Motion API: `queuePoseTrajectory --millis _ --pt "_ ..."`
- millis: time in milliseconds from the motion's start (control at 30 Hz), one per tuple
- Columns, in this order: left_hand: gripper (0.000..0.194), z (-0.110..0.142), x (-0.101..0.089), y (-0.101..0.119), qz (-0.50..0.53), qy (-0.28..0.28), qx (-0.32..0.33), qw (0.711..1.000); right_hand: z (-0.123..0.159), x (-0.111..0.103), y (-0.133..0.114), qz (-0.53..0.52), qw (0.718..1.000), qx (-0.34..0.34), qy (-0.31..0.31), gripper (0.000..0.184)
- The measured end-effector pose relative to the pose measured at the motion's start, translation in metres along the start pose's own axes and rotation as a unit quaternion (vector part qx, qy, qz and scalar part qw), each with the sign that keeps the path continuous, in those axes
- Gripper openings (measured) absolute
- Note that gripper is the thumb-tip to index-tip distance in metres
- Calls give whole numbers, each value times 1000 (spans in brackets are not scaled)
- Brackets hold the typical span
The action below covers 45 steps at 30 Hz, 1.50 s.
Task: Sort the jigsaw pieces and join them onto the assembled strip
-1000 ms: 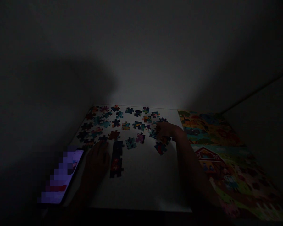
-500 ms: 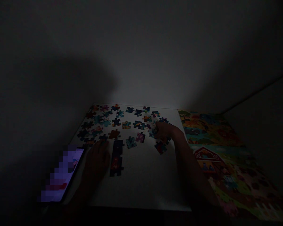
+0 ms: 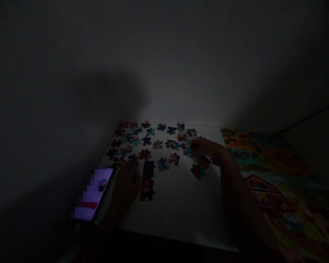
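Note:
The scene is very dark. A white board [image 3: 175, 204] carries several loose coloured puzzle pieces [image 3: 153, 140] along its far half. My right hand [image 3: 204, 147] reaches among the pieces at the right, its fingers curled down onto them; whether it holds one is hidden. My left hand [image 3: 126, 180] lies flat on the board's left side, fingers stretched, right beside a short joined strip of dark pieces [image 3: 147, 180]. A single piece [image 3: 197, 171] lies just in front of my right hand.
A lit phone [image 3: 94, 193] rests off the board's left edge. A large colourful farm picture [image 3: 276, 175] lies to the right of the board. A plain wall rises behind, with a big shadow on its left.
The view has shifted, so everything sits further right in the picture. My right hand moved slightly further back among the pieces. My left hand stays beside the joined strip.

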<state>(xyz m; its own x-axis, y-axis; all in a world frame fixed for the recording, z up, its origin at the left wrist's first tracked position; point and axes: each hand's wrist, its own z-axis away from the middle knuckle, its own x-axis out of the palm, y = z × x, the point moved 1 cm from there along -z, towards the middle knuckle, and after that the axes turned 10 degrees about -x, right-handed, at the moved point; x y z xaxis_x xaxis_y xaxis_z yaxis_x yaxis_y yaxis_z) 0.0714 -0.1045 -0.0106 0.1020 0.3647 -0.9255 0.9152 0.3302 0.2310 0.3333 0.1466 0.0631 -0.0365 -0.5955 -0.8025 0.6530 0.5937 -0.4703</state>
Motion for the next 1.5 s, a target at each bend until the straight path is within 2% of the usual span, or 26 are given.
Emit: queuePoseTrajectory --millis 1000,1300,1500 --pt "39 0 4 -4 18 -6 -19 1000 2 -1 -2 2 1000 6 -8 24" --pt "42 -1 1 -1 8 -12 -17 1000 -4 5 11 3 1000 -15 2 24" --pt "42 0 0 1 6 -2 -13 1000 -3 3 9 8 1000 -2 3 22"
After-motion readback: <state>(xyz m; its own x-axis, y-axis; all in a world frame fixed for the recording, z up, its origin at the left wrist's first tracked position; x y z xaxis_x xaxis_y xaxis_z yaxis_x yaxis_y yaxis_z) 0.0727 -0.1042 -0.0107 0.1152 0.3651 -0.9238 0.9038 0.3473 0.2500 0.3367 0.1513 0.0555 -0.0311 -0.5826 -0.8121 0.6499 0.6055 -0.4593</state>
